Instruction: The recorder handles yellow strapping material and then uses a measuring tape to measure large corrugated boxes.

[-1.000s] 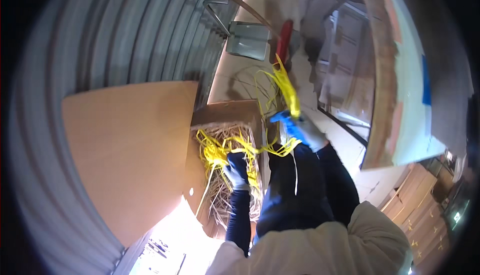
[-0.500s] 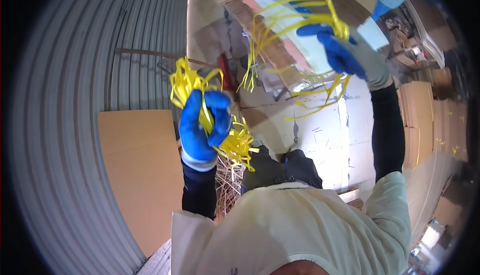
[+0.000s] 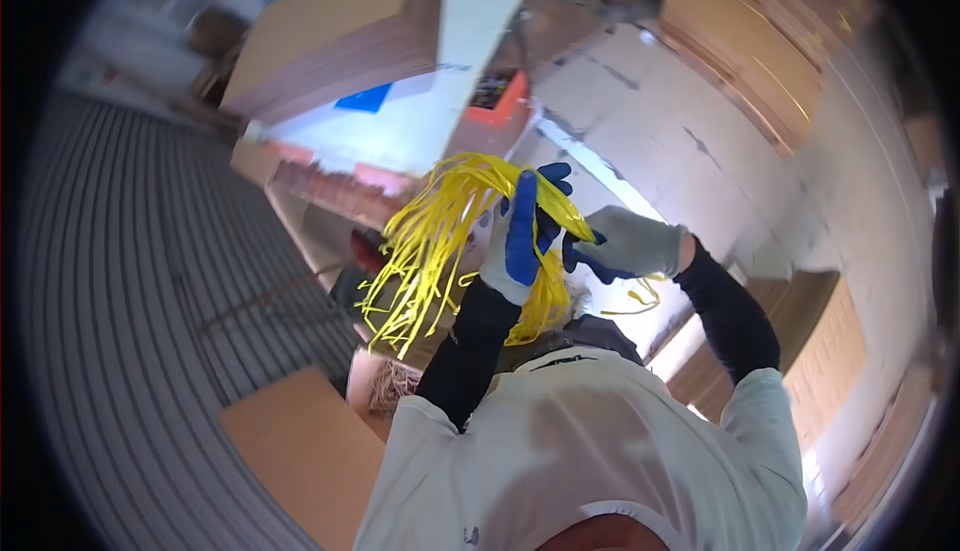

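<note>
My hands, in blue-and-grey gloves, are close together in front of my chest at a bundle of yellow plastic straps (image 3: pixel 440 221). The long thin strips arch over my left hand (image 3: pixel 520 236) and hang loosely to the left. Fairly straight fingers on that hand point up, with the bundle lodged between thumb and fingers. More yellow strips (image 3: pixel 540 303) dangle below it. My right hand (image 3: pixel 625 241) is closed round the gathered right end of the bundle, its fingertips partly hidden. A few loose strip ends show under the right wrist.
Ahead on the left, a stack of cardboard sheets (image 3: pixel 350 36) lies on a white-topped surface (image 3: pixel 465 71). Corrugated metal wall (image 3: pixel 130 301) runs along the left, with a cardboard sheet (image 3: pixel 305 451) by it. More cardboard stacks (image 3: pixel 740 56) lie on the floor at right.
My hands were wide apart, each with yellow strips. They have come together, and the strips form one bundle across both. My view has turned right.
</note>
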The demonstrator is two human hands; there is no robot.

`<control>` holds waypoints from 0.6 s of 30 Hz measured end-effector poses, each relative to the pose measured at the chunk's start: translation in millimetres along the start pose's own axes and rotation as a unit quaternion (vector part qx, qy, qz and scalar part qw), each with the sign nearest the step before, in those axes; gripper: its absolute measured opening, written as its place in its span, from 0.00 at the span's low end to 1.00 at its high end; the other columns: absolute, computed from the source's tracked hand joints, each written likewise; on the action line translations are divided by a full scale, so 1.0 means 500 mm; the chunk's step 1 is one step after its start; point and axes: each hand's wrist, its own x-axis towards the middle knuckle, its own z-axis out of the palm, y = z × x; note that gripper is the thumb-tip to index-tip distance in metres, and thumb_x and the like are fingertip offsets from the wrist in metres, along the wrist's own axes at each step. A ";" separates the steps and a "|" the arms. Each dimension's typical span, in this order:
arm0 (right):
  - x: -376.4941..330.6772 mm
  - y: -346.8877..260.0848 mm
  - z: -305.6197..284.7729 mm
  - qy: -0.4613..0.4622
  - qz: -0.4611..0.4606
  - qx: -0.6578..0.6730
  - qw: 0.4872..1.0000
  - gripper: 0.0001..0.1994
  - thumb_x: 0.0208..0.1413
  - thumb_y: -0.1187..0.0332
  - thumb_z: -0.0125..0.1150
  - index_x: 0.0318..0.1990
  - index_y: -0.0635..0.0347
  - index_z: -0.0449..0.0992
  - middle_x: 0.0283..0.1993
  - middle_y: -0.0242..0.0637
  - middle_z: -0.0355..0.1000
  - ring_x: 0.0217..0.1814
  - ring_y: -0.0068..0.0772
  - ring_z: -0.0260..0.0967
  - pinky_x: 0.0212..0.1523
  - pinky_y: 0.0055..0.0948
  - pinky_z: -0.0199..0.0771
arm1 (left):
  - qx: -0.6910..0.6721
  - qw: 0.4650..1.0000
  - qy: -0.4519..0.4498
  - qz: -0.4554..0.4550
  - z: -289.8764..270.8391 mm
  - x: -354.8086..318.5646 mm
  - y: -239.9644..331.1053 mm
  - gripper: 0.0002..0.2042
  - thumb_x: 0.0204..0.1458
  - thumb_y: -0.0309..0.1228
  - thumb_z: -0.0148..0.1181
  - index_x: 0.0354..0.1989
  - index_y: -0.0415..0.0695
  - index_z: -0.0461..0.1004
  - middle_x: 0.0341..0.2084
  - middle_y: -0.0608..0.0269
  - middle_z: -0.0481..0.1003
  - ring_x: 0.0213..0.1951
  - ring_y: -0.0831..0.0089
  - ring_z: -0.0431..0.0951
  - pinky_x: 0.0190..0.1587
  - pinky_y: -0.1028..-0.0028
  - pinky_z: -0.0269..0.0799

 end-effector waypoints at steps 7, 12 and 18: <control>-0.153 0.198 0.015 0.270 -0.072 0.271 0.921 0.15 0.61 0.57 0.50 0.42 0.61 0.74 0.24 0.30 0.70 0.22 0.16 0.65 0.25 0.18 0.65 | 0.106 0.955 -0.197 -0.193 0.208 0.114 -0.101 0.17 0.58 0.44 0.51 0.35 0.40 0.74 0.29 0.61 0.76 0.32 0.73 0.76 0.35 0.72 0.74; -0.176 0.273 0.023 0.483 -0.084 0.075 0.868 0.18 0.57 0.58 0.57 0.48 0.63 0.71 0.32 0.34 0.73 0.30 0.24 0.69 0.36 0.26 0.72 | 0.062 0.924 -0.321 -0.198 0.371 0.169 -0.108 0.17 0.59 0.46 0.49 0.32 0.43 0.71 0.19 0.69 0.67 0.16 0.80 0.66 0.20 0.80 0.63; -0.247 0.279 0.047 0.528 -0.069 0.163 0.830 0.37 0.44 0.65 0.72 0.62 0.60 0.60 0.61 0.39 0.62 0.60 0.32 0.62 0.55 0.31 0.69 | 0.304 0.700 -0.586 -0.274 0.483 0.263 -0.009 0.18 0.60 0.45 0.48 0.24 0.45 0.68 0.10 0.75 0.56 0.10 0.86 0.52 0.13 0.82 0.44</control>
